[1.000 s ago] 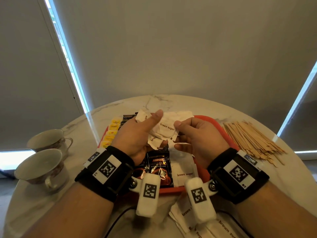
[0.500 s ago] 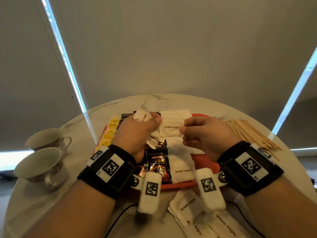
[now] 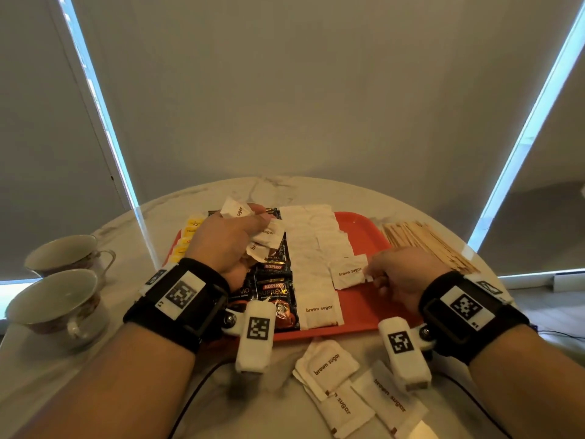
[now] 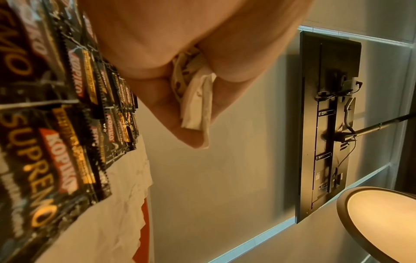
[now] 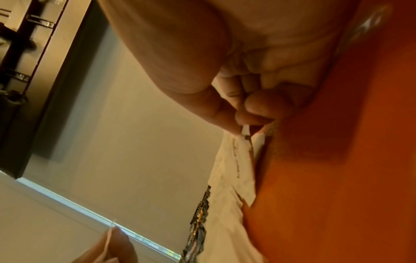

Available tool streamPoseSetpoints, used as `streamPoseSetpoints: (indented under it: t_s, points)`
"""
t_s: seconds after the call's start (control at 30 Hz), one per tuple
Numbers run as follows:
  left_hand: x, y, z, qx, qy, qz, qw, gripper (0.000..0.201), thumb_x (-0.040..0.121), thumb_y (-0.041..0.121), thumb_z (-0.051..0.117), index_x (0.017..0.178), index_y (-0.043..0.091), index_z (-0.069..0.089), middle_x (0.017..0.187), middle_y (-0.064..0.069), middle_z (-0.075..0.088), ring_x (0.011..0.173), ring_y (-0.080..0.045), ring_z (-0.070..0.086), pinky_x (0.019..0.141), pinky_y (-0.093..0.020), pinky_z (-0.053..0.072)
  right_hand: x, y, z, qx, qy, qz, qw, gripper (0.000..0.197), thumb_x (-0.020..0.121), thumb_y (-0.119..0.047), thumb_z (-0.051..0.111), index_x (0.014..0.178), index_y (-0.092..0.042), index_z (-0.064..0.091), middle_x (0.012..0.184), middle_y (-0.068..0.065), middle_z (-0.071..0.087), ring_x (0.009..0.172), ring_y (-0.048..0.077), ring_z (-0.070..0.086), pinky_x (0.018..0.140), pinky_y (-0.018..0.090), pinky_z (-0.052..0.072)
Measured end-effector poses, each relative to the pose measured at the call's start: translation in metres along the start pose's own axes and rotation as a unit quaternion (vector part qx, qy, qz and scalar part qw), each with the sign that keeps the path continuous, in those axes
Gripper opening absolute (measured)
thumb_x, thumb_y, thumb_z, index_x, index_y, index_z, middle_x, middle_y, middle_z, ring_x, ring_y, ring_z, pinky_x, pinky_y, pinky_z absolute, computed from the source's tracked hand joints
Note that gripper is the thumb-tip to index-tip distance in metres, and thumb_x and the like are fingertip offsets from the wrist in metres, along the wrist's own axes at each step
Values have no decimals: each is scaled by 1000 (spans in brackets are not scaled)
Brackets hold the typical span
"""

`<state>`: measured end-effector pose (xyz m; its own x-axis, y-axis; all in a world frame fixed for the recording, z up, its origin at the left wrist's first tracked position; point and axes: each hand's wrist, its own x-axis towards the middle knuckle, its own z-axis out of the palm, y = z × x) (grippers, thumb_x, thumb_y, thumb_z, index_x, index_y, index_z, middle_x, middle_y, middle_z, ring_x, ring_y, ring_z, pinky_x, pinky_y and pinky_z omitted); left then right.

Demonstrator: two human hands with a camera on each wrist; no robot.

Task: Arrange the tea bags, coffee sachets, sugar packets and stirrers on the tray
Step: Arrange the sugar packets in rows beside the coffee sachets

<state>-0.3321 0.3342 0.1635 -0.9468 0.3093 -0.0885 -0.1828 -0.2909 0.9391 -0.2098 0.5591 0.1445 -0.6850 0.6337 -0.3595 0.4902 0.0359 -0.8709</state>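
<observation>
Sugar packet [image 3: 348, 275] going down mid-tray [image 3: 364, 229], right hand [image 3: 400, 274] pinching its edge, closing a second sugar row; left hand [image 3: 229, 243] grips a spare bunch [image 3: 264, 240] above the coffee sachets [image 3: 275, 296]; tea bags [image 3: 190, 231] line the tray's left edge; I'd say past halfway; loose packets [image 3: 329, 364] wait on the table [image 3: 63, 375] in front of the tray, stirrers [image 3: 424, 245] untouched just right of it.
</observation>
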Motion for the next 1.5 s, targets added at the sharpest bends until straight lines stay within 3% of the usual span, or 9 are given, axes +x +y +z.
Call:
streamPoseSetpoints:
  t_s: [0.17,0.3,0.47,0.63,0.77,0.93,1.13,1.33,1.5]
  points:
    - [-2,2,-1,-6,4,-7,1000,16,92,-3,70,96,13,72,85,-9,80,86,-29,77,68,-39,63,0,-2,2,-23,-4,-6,1000,9,85,-1,73,93,0,73,72,12,67,70,26,59,75,36,47]
    - [-3,4,-1,5,0,-3,1000,15,93,-2,70,96,12,71,78,-6,79,72,-23,77,55,-32,60,-1,1,2,2,-9,-19,1000,11,89,-3,72,99,-4,70,79,13,68,67,23,59,75,37,51]
    - [-4,5,-1,7,-7,-3,1000,16,93,-3,69,97,12,70,80,-7,79,74,-25,77,62,-36,61,1,3,7,44,24,-84,995,17,88,-1,70,103,-8,66,81,12,66,64,22,57,67,36,51]
    - [-5,3,0,12,-9,-18,1000,24,92,-9,62,104,11,68,104,-18,74,91,-33,72,67,-38,56,-7,-6,18,49,-53,-84,994,10,93,1,63,101,3,69,81,18,67,68,26,63,72,40,57]
    - [-6,2,3,6,-25,-28,999,34,89,-15,52,109,9,66,107,-18,71,93,-34,71,64,-39,55,-11,-11,21,60,-76,-75,993,14,97,0,58,107,7,66,86,20,65,67,22,62,65,32,54]
    - [-9,-1,8,12,-50,5,999,40,89,-19,60,115,11,65,109,-19,73,100,-37,73,95,-55,55,-19,-30,33,115,-163,-146,969,25,94,-24,71,106,-2,71,86,9,68,71,18,66,65,29,53]
    - [-11,0,5,17,-47,58,997,52,75,-9,78,121,10,63,110,-20,73,95,-33,76,80,-44,60,-24,-53,63,115,-222,-200,947,34,83,-21,82,107,-1,69,89,8,74,73,15,68,65,27,55]
    - [-12,2,4,-6,-22,29,999,25,87,-5,73,110,4,70,103,-23,77,88,-37,78,68,-43,61,-17,-44,73,160,-212,-204,942,21,87,-8,76,102,2,66,81,8,71,66,15,66,64,28,57]
    - [-14,2,9,-27,-14,-3,1000,15,94,10,73,105,1,68,100,-24,78,87,-39,78,77,-51,65,-15,-40,74,194,-208,-182,941,14,93,-13,71,94,1,67,70,6,65,60,16,61,58,28,56]
